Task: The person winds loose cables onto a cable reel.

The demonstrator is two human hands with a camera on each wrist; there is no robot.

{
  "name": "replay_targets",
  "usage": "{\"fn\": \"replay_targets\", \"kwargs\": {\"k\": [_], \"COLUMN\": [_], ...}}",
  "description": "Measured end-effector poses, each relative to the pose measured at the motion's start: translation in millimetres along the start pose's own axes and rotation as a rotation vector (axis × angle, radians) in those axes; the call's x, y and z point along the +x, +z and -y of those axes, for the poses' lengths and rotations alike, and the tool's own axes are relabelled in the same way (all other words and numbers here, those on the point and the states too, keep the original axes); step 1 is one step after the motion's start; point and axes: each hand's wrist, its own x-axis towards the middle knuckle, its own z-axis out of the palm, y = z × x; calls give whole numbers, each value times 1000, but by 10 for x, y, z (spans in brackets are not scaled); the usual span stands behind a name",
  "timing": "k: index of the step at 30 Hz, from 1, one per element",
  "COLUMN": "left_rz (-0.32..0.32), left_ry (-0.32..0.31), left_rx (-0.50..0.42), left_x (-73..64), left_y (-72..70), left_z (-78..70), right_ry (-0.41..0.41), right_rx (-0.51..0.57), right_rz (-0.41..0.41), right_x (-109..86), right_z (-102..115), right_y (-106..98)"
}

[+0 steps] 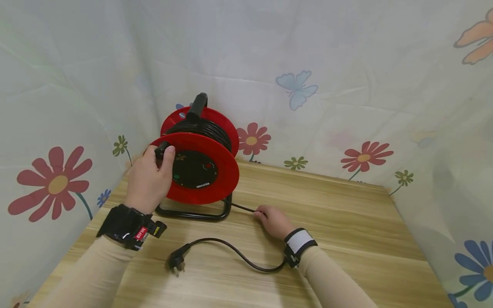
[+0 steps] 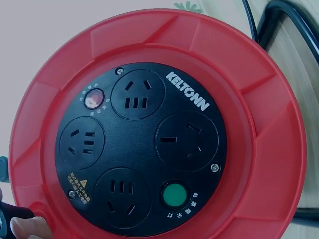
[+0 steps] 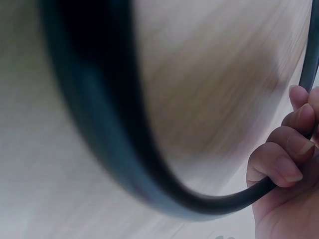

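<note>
A red and black cable reel [image 1: 230, 169] stands upright on its black tube frame [image 1: 208, 218], black cable wound between its red discs. My left hand [image 1: 150, 179] grips the black winding knob [image 1: 161, 149] on the near disc's left side. In the left wrist view, the black socket panel [image 2: 134, 144] shows several sockets, a green light and a red button. To the right of the reel, my right hand [image 1: 275, 220] holds the black cable [image 1: 240, 207], fingers curled round it. The cable's loose end curves back left to a plug [image 1: 177, 258] with metal pins.
The wooden tabletop [image 1: 346, 214] carries the reel, plug and cable. Behind and at both sides hangs a pale curtain [image 1: 346, 85] printed with flowers and butterflies. A black carrying handle [image 1: 197, 107] tops the reel.
</note>
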Motion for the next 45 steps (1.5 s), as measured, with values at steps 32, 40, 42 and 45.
{"fn": "replay_targets", "kwargs": {"k": [32, 40, 42, 45], "left_rz": [-26, -70, -82, -99], "left_ry": [131, 56, 51, 58], "left_rx": [112, 57, 52, 40], "left_x": [-24, 47, 71, 107], "left_y": [176, 115, 110, 101], "left_z": [-212, -33, 0, 36], "right_ry": [71, 286, 355, 446], "right_rx": [57, 257, 356, 487], "right_rz": [91, 81, 90, 114], "right_x": [-42, -189, -244, -343], "right_z": [-84, -350, -421, -551], "right_y": [-49, -282, -363, -491]}}
